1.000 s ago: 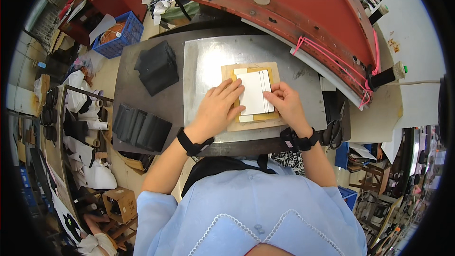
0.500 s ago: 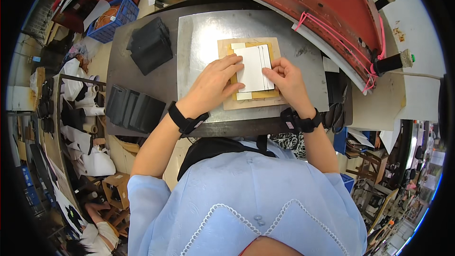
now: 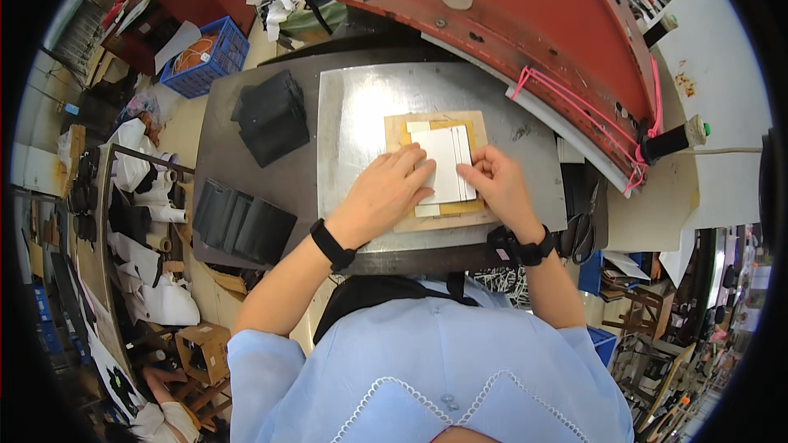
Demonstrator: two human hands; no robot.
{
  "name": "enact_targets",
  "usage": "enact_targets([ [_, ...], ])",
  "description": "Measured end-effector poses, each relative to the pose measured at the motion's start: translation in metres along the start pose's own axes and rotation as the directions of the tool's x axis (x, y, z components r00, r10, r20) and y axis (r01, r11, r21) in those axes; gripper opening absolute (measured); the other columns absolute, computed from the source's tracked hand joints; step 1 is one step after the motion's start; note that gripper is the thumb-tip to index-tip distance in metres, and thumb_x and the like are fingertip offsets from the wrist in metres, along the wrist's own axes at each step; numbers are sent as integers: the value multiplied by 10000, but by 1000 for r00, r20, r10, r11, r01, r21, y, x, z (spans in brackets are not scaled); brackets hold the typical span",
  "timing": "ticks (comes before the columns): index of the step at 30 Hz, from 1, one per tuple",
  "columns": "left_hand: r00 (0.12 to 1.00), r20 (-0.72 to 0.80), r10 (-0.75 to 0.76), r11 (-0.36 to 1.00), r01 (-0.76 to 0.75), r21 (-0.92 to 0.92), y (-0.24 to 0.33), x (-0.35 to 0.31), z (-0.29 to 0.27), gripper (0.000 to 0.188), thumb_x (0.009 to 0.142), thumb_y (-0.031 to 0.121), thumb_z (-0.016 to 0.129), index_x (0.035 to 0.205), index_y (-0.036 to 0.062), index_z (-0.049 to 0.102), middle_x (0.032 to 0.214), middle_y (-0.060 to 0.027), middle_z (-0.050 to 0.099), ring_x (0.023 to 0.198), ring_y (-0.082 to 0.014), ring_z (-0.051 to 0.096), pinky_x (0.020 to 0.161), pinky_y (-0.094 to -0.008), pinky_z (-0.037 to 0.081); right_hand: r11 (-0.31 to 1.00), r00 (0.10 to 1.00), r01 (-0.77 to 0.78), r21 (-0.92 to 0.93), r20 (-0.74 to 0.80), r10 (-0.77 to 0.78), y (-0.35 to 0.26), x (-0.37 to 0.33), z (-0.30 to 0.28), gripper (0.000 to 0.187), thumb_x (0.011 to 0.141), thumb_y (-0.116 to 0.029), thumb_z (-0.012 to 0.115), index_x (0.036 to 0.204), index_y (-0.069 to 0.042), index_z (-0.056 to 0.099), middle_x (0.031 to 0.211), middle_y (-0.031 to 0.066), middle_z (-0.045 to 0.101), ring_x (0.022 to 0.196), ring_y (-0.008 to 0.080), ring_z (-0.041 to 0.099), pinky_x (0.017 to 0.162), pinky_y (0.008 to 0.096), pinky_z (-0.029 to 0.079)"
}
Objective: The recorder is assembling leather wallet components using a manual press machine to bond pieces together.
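A white rectangular sheet [image 3: 446, 166] with dark lines along its right side lies on a yellow-edged die board [image 3: 464, 207] with a tan wooden base [image 3: 397, 127]. My left hand [image 3: 387, 190] rests on the sheet's left edge, fingers stretched out and slightly apart. At the sheet's right edge is my right hand [image 3: 499, 184], its fingers curled and its thumb on the edge, pinching it. The board sits on a shiny metal plate [image 3: 349, 135]. What lies beneath the sheet is hidden.
Left of the plate lie two piles of black pieces, a far pile [image 3: 272, 119] and a near pile [image 3: 244, 221]. A red machine arm [image 3: 525, 25] with pink cord overhangs the back right. Black scissors [image 3: 581, 234] lie at right. A blue crate [image 3: 212, 57] stands far left.
The whole view has shifted, so the table and hands appear lower. Both hands keep nearly the same place on the white sheet.
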State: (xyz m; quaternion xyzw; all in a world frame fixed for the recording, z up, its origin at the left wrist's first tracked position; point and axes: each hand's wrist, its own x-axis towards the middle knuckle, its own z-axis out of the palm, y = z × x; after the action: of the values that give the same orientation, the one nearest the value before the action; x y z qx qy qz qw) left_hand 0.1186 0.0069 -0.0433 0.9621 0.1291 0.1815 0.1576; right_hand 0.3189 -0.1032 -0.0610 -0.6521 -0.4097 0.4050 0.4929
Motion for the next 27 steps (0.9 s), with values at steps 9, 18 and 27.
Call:
enact_targets([
  [9, 998, 34, -46, 999, 46, 0, -3, 1, -6, 387, 846, 231, 700, 1190, 90, 592, 1340, -106, 542, 1226, -270, 520, 976, -389, 418, 744, 1000, -29, -667, -16, 24, -45, 1, -3, 223, 855, -153, 692, 985, -10, 581, 804, 89, 647, 705, 222, 613, 641, 335, 482],
  [18, 1000, 11, -27, 999, 27, -26, -9, 0, 2, 403, 821, 226, 729, 1175, 75, 610, 1335, -120, 552, 1293, -289, 487, 999, -401, 421, 299, 767, 599, -743, 425, -480, -11, 9, 3, 441, 900, -182, 588, 1292, 9, 524, 1392, 152, 506, 1308, 302, 449, 1046, 411, 386],
  [27, 999, 35, 4, 995, 0, -98, -15, 2, -3, 424, 831, 214, 726, 1202, 52, 601, 1336, -147, 553, 1290, -329, 486, 1041, -417, 411, 243, 796, 551, -799, 415, -441, -12, 1, 8, 536, 965, -318, 521, 1394, -2, 459, 1457, 145, 450, 1365, 294, 390, 1100, 412, 317],
])
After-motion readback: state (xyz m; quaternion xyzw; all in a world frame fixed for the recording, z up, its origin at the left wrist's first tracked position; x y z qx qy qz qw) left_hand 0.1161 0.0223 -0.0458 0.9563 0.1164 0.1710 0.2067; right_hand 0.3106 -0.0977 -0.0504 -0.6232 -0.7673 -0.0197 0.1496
